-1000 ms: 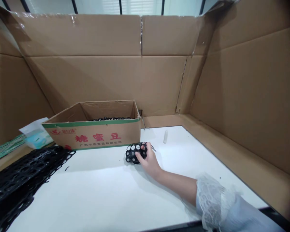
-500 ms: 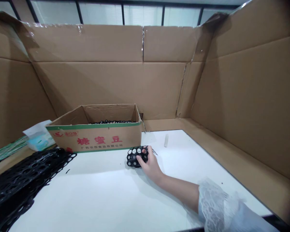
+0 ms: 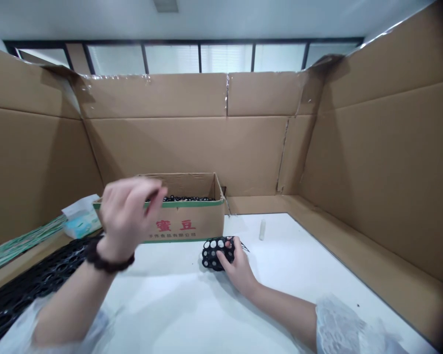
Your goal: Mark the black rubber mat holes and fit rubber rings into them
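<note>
My right hand (image 3: 239,269) grips a small black piece with round holes (image 3: 213,253), like a rolled or stacked perforated sheet. It rests on the white tabletop (image 3: 177,300), with thin dark ends poking out behind the fingers. My left hand (image 3: 123,214), slightly blurred, is raised in front of the cardboard box (image 3: 192,223), its fingers curled inward; whether anything is in them is hidden. A dark band circles the left wrist. Inside the box, small black ringed pieces (image 3: 188,198) show above the green-edged rim.
Long black perforated sheets (image 3: 33,280) lie along the left side. Behind them are green-and-white strands (image 3: 25,246) and a tissue pack (image 3: 81,219). A small clear tube (image 3: 262,229) lies at the back right. Tall cardboard walls (image 3: 184,147) enclose the table.
My left hand has come into view from the lower left and now hides part of the box. My right hand keeps its grip on the black perforated piece. The view has tilted up.
</note>
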The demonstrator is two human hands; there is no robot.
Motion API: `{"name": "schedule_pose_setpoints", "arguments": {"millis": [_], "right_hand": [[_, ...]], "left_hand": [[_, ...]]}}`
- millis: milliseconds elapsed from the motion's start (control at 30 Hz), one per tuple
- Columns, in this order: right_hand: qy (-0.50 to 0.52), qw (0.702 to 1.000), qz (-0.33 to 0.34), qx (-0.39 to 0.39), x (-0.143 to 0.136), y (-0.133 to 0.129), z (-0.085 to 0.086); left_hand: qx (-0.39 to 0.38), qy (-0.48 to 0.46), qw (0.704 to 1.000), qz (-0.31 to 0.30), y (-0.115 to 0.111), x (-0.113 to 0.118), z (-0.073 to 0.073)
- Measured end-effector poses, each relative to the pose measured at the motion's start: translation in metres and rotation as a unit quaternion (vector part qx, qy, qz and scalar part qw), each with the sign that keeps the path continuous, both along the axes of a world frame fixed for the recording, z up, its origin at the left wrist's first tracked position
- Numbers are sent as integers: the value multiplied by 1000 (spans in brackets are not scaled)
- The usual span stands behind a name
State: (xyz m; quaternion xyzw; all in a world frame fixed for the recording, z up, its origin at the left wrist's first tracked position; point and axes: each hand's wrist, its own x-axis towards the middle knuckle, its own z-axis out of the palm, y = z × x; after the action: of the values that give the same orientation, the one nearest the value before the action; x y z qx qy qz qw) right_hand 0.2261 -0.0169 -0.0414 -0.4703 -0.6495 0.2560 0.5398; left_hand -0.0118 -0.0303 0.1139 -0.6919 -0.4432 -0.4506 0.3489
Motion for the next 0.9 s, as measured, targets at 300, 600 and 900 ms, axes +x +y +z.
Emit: {"name": "schedule_pose_setpoints", "arguments": {"millis": [300, 600, 900], "right_hand": [[51, 998, -17, 17, 4, 5, 7], [157, 986, 50, 36, 3, -7, 52], [149, 983, 94, -62, 0, -13, 35]], "left_hand": [[-112, -31, 992, -52, -12, 23, 42], [-359, 225, 888, -179, 14, 55, -24], [-454, 133, 840, -266, 21, 66, -27]]}}
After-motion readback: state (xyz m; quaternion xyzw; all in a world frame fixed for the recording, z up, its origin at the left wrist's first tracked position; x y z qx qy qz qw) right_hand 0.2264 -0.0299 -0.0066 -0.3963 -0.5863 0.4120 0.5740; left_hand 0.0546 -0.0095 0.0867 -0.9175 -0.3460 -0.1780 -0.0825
